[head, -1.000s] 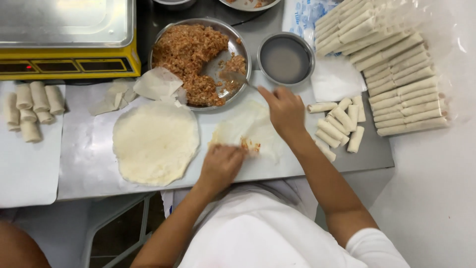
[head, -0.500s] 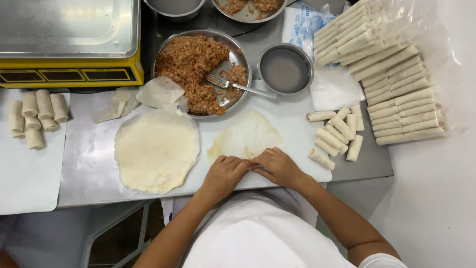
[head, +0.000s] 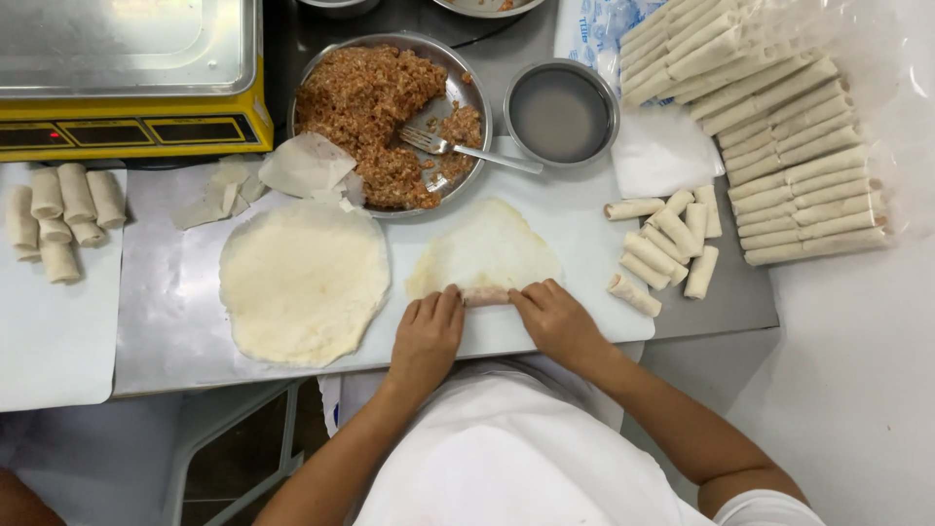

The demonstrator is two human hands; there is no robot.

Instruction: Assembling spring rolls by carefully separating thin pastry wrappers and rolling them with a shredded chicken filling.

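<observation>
At the near edge of the steel counter (head: 166,321), head view, both hands press down on one partly rolled wrapper (head: 484,255) — its near edge is turned over into a short filled roll (head: 484,295) lying between the two hands. Left hand (head: 426,336): fingers curled flat onto the roll's left end, touching it, not closed around it. Right hand (head: 557,319): fingers laid over the roll's right end in the same manner. Just left of this wrapper lies a stack of round flat wrappers (head: 304,281), untouched. Toward the far edge stands a metal pan of minced filling (head: 375,107) with a fork (head: 467,151) resting in it; beside it, to the right, a small metal bowl (head: 561,113) of cloudy liquid. Short finished rolls (head: 662,244) lie in a loose group at the right — long rolls (head: 779,136) are stacked beyond them near the far right corner. More short rolls (head: 58,214) lie on a white sheet at the left edge, in front of a yellow scale (head: 131,93).
</observation>
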